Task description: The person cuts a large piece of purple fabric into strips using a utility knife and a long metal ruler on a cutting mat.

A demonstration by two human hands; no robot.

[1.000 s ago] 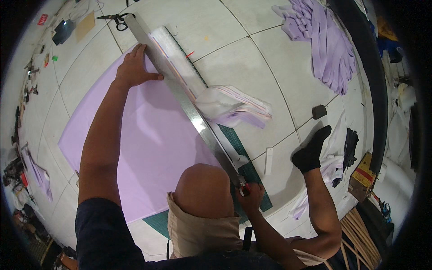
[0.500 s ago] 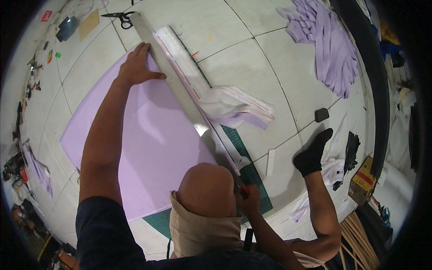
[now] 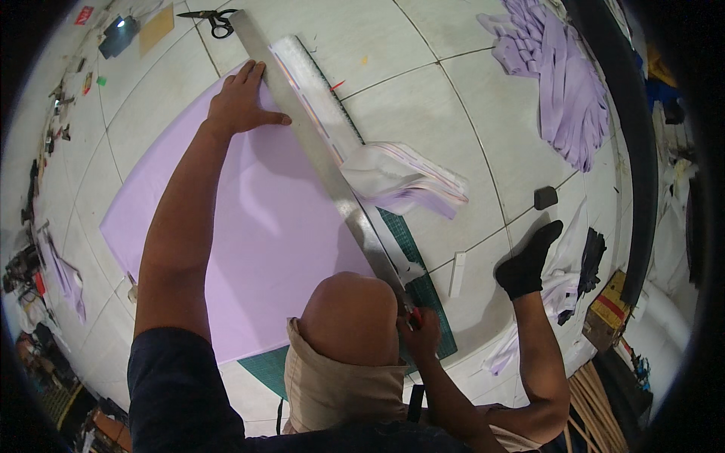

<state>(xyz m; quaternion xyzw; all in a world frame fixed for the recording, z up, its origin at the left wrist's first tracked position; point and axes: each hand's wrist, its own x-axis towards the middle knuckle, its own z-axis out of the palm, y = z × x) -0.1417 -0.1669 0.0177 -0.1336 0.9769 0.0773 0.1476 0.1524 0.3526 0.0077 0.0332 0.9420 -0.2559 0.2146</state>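
My left hand (image 3: 245, 98) lies with fingers spread on a large lavender fabric sheet (image 3: 279, 234). Its fingertips and thumb press on the left side of a long metal ruler (image 3: 310, 140), which runs diagonally over the sheet. Close beside my bent knee, at the ruler's near end, my right hand (image 3: 423, 336) is closed around a red-handled cutter (image 3: 414, 317); its blade cannot be made out. Beneath the fabric is a green cutting mat (image 3: 434, 302). Cut strips in white and lavender (image 3: 408, 177) lie bunched along the ruler's right side.
Black scissors (image 3: 217, 23) rest by the ruler's far end. A heap of lavender strips (image 3: 570, 98) lies at the far right, with a small dark block (image 3: 544, 198) nearer. My sock-covered foot (image 3: 529, 260) is on the tiles, right of a white flat bar (image 3: 457, 274).
The view has shifted slightly, moving the far things to the right. My right hand, blurred before, now shows more sharply near the same place. My left hand keeps its hold on the ruler and fabric.
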